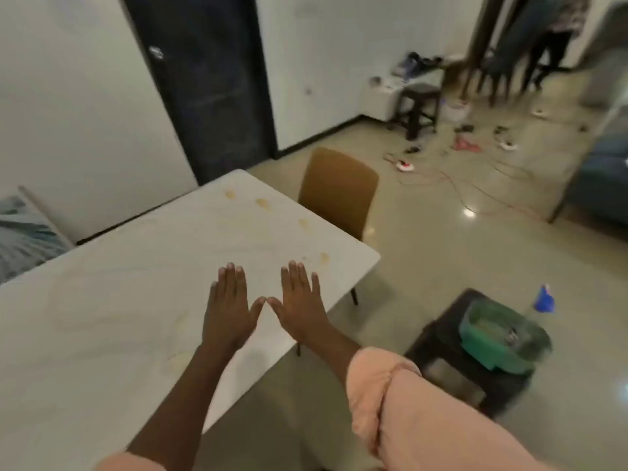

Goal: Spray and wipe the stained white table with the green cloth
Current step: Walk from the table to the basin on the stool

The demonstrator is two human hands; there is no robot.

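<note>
Hands held out flat, side by side, palms down above the near right part of a white surface (119,283); the left hand (231,311) and the right hand (300,309) have straight fingers spread only a little and hold nothing, and their thumb tips almost meet; whether the palms touch the top or hover cannot be told; all the fingers point toward the far right corner. The surface's long axis runs from the near left of the view to the far right, ending in a rounded corner; yellowish stains (261,202) dot the far end and the right edge, with fainter ones near the left forearm; its near left end is cut off by the frame. Pink sleeves (407,402) are pushed up both forearms. A tan chair (336,190) stands tucked at the right edge. To the right, on the floor, well apart from the surface, a dark stool (445,351) carries the crumpled green cloth (503,338); a blue spray bottle (544,298), blurred, stands on the floor just beyond it. Open floor lies between the right edge and the stool; farther off, red cables (482,188) and small clutter are hard to make out.
</note>
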